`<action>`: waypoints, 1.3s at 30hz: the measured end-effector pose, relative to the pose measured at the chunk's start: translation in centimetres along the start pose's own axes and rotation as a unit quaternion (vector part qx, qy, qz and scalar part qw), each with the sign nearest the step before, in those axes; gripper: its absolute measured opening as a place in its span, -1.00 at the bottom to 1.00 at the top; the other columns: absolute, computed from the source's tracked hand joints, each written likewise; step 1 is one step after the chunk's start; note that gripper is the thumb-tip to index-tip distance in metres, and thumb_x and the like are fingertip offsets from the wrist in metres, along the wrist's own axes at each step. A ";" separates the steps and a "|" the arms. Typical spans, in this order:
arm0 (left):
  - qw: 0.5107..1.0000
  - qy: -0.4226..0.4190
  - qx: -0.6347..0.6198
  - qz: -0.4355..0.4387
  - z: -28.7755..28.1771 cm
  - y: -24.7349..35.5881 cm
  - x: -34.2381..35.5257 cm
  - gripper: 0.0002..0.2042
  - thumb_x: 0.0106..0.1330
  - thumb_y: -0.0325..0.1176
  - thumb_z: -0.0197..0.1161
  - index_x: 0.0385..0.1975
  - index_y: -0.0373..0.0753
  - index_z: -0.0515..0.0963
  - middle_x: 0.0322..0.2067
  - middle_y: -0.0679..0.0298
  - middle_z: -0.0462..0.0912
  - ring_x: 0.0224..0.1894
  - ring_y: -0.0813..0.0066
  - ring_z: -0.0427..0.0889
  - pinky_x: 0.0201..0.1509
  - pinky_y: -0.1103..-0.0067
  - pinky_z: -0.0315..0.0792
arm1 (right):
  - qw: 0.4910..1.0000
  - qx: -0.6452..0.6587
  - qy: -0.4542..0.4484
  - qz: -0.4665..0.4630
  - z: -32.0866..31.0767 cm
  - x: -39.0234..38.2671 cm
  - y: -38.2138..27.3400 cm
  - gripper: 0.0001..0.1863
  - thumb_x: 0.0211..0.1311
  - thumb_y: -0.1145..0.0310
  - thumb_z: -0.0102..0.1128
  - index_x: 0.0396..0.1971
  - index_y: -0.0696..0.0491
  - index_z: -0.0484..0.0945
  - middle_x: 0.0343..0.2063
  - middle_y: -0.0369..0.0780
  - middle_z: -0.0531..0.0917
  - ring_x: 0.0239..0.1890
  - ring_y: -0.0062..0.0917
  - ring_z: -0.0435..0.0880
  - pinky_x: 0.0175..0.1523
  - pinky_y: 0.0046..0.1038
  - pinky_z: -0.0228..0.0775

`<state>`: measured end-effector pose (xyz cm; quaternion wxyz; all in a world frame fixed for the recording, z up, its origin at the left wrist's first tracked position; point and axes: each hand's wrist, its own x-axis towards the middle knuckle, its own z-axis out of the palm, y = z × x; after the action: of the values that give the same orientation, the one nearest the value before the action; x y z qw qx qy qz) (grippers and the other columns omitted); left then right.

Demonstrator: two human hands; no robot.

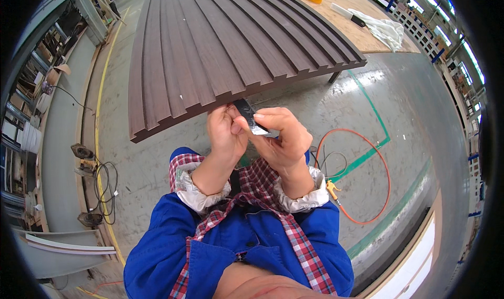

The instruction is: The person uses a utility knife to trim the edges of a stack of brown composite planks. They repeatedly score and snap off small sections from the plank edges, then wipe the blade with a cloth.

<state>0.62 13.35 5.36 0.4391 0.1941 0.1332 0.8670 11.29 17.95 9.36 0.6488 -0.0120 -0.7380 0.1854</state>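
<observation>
The right hand (284, 135) pinches a dark flat piece (245, 111); the left hand (223, 130) curls at its 8 o'clock (hold unclear). A slipping pinch could scratch the ribbed panel (231, 42), 12 o'clock.

Blue jacket (164, 236), red checked apron (260, 186), crumpled whitish cuffs (312, 196)

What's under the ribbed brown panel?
A dark leg shows by its near right corner, with grey floor around. The panel hides whatever else is beneath.
</observation>
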 end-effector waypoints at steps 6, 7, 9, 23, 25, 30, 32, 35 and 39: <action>0.997 0.065 0.038 0.024 0.6 -1.0 0.4 -0.77 0.44 -0.31 -0.13 -0.28 -0.27 0.47 -0.49 0.34 0.55 -0.76 0.75 0.16 -0.71 0.75 0.07 | 1.000 0.001 -0.004 -0.001 -0.6 0.0 0.6 -0.63 -0.28 0.56 0.51 -0.40 0.21 0.53 -0.51 -0.15 0.63 -0.43 -0.31 0.70 -0.40 -0.48 0.54; 0.997 0.058 0.037 0.025 0.5 -1.1 0.4 -0.77 0.44 -0.31 -0.13 -0.28 -0.27 0.47 -0.49 0.34 0.54 -0.76 0.75 0.16 -0.71 0.75 0.07 | 1.000 0.003 -0.002 0.001 -0.7 0.0 0.6 -0.64 -0.27 0.55 0.51 -0.40 0.21 0.53 -0.51 -0.15 0.63 -0.43 -0.31 0.70 -0.40 -0.48 0.54; 0.998 0.045 0.036 0.026 0.4 -1.2 0.5 -0.77 0.44 -0.31 -0.13 -0.27 -0.28 0.47 -0.49 0.34 0.54 -0.76 0.75 0.17 -0.71 0.75 0.07 | 1.000 0.006 0.001 0.007 -0.7 0.1 0.5 -0.64 -0.26 0.54 0.51 -0.40 0.21 0.53 -0.52 -0.16 0.63 -0.44 -0.32 0.70 -0.41 -0.49 0.54; 1.000 -0.022 0.015 -0.012 0.6 -2.9 1.7 -0.77 0.45 -0.29 -0.11 -0.23 -0.29 0.45 -0.44 0.32 0.53 -0.73 0.75 0.23 -0.72 0.78 0.10 | 0.999 -0.013 0.024 0.025 -2.3 0.2 2.1 -0.63 -0.27 0.52 0.52 -0.39 0.18 0.54 -0.51 -0.15 0.63 -0.42 -0.33 0.70 -0.39 -0.49 0.54; 0.999 -0.026 0.018 -0.006 0.7 -3.2 1.9 -0.77 0.45 -0.28 -0.11 -0.23 -0.29 0.45 -0.44 0.32 0.53 -0.73 0.74 0.23 -0.71 0.76 0.10 | 0.999 -0.014 0.024 0.028 -2.6 0.1 2.3 -0.63 -0.27 0.53 0.52 -0.39 0.18 0.53 -0.51 -0.15 0.63 -0.42 -0.33 0.70 -0.39 -0.49 0.54; 1.000 -0.008 0.022 -0.015 1.4 -4.2 2.2 -0.76 0.45 -0.26 -0.12 -0.25 -0.28 0.44 -0.47 0.31 0.52 -0.73 0.73 0.23 -0.69 0.73 0.11 | 0.999 -0.018 0.032 0.032 -3.3 0.3 2.9 -0.66 -0.23 0.55 0.51 -0.41 0.18 0.53 -0.51 -0.14 0.64 -0.43 -0.34 0.70 -0.38 -0.50 0.54; 0.999 -0.015 0.020 -0.031 1.9 -4.5 2.4 -0.75 0.46 -0.25 -0.12 -0.25 -0.28 0.44 -0.48 0.31 0.52 -0.73 0.72 0.23 -0.69 0.74 0.11 | 0.998 -0.017 0.039 0.041 -3.7 0.1 3.3 -0.67 -0.23 0.55 0.50 -0.41 0.18 0.53 -0.51 -0.14 0.64 -0.43 -0.35 0.70 -0.37 -0.51 0.54; 0.999 0.013 0.017 -0.043 2.9 -5.1 2.6 -0.74 0.46 -0.24 -0.14 -0.27 -0.27 0.44 -0.51 0.32 0.51 -0.73 0.73 0.23 -0.68 0.74 0.10 | 0.997 -0.014 0.044 0.056 -4.4 0.2 3.8 -0.67 -0.22 0.56 0.50 -0.42 0.18 0.52 -0.51 -0.13 0.64 -0.44 -0.36 0.69 -0.37 -0.51 0.54; 0.998 0.003 0.036 -0.045 2.8 -6.2 3.0 -0.75 0.46 -0.25 -0.14 -0.30 -0.26 0.43 -0.57 0.34 0.47 -0.74 0.72 0.22 -0.68 0.74 0.08 | 0.996 -0.008 0.055 0.069 -5.3 0.5 4.5 -0.69 -0.22 0.57 0.49 -0.43 0.18 0.53 -0.50 -0.12 0.64 -0.43 -0.38 0.69 -0.36 -0.51 0.54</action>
<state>4.68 19.55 6.05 0.4705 0.2007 0.1740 0.8415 15.31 23.63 8.97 0.6739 -0.0779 -0.7002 0.2226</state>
